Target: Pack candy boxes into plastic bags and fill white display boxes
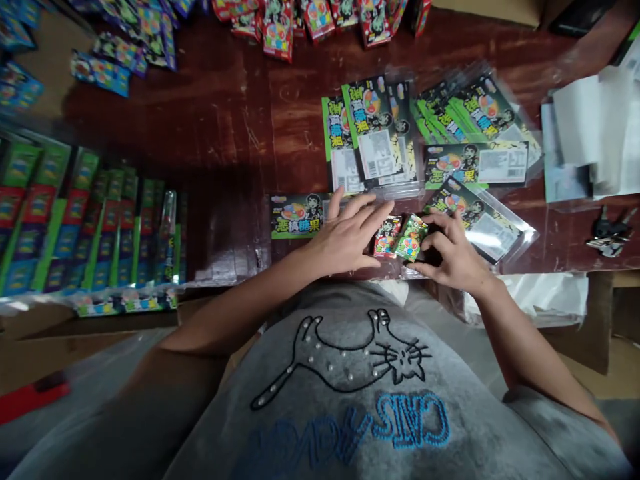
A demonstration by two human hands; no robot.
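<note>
My left hand (345, 237) lies flat with its fingers spread, partly covering a clear plastic sleeve with a black-and-green printed card (296, 217). Just right of its fingertips is a small red candy box (385, 238); whether they touch it I cannot tell. My right hand (450, 253) is closed, with thumb and fingers at the right side of a small green candy box (411, 238). That box leans at an angle beside the red one, near the table's front edge. Behind my right hand lies another sleeved card (493, 227), tilted.
More sleeved cards (377, 133) lie beyond my hands. Filled packs (75, 220) stand in a row at left. Red boxes (277, 30) and blue-purple boxes (103, 72) are piled at the back. At right are white papers (580, 120) and keys (611, 232).
</note>
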